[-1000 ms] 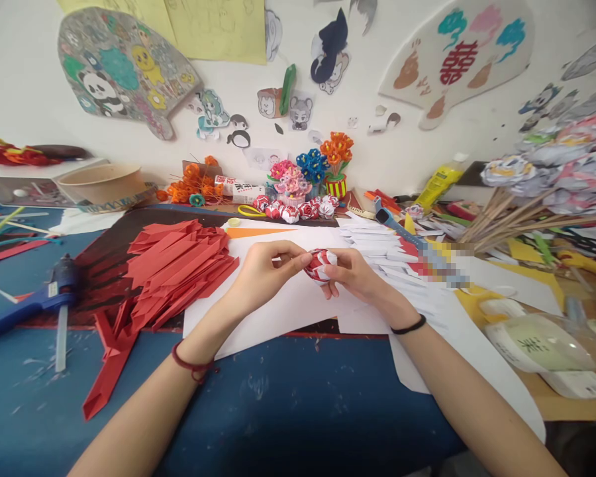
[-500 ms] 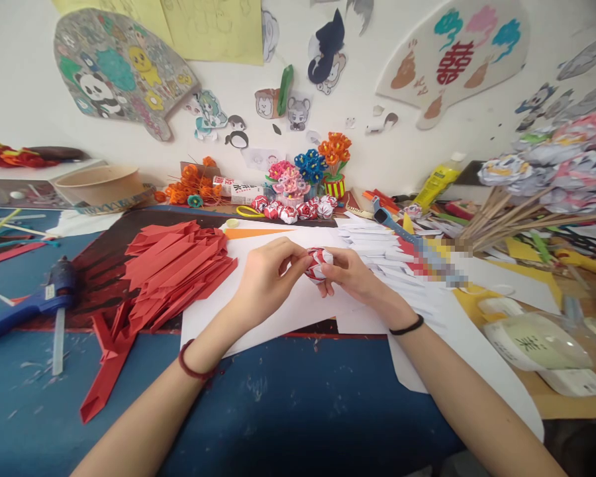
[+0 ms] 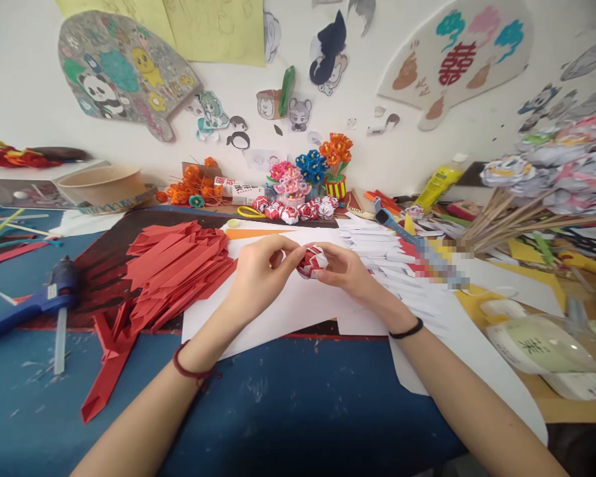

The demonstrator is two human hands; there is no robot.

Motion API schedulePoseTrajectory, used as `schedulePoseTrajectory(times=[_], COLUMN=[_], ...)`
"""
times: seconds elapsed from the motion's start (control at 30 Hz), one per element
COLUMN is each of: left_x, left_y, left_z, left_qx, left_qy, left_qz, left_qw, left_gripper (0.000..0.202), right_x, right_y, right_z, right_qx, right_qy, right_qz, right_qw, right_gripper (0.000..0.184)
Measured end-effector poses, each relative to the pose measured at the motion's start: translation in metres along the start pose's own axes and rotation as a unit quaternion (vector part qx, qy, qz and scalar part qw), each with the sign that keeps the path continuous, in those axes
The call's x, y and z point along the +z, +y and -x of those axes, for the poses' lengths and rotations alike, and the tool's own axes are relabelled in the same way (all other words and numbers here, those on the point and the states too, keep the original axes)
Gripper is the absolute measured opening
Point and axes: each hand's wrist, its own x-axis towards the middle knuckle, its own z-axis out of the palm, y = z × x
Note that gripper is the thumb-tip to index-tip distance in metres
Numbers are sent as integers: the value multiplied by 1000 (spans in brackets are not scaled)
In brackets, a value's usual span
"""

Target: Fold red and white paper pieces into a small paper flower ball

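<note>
A small red-and-white woven paper ball (image 3: 312,262) is held between my two hands above the white sheets (image 3: 273,298). My left hand (image 3: 263,268) pinches its left upper side with thumb and forefinger. On the ball's right side, my right hand (image 3: 347,271) grips it with thumb and fingers. To the left lies a heap of folded red paper strips (image 3: 176,271), with a few joined ones (image 3: 112,361) nearer me. Folded white paper strips (image 3: 370,242) lie in a row just beyond my right hand.
A blue glue gun (image 3: 49,298) lies at the left. Several similar paper balls (image 3: 289,213) sit at the back by beaded flowers (image 3: 310,165). A watch (image 3: 392,218), a yellow bottle (image 3: 442,180), a clear package (image 3: 541,344) and paper flowers on sticks (image 3: 487,212) occupy the right.
The paper ball has turned and shifted slightly left. My right fingers have moved round it, and those seen beneath it before no longer show there. My left hand still pinches it.
</note>
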Motion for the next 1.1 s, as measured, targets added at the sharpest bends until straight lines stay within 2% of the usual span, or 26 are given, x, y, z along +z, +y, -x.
schedulePoseTrajectory(times=[0.2,0.37,0.7,0.87,1.1], left_x=[-12,-10,-7,-8,-8], left_y=[-1,0,-5,-6,-9], left_z=[-4,0,1,-1,0], left_qx=[91,142,156,160,225], left_qy=[-34,-11,-13,-32,-19], left_qz=[-22,-71,-90,-81,-137], left_qw=[995,987,984,983,965], left_gripper=[12,10,10,12,16], right_x=[-3,-4,-5,-5,-1], right_y=[0,0,-1,-2,-7], right_z=[-1,-1,0,1,1], right_qx=[7,-3,10,6,19], right_qy=[24,33,32,16,-5], right_qz=[-10,-6,6,23,-2], right_qw=[1000,999,999,1000,1000], right_gripper=[46,44,48,36,39])
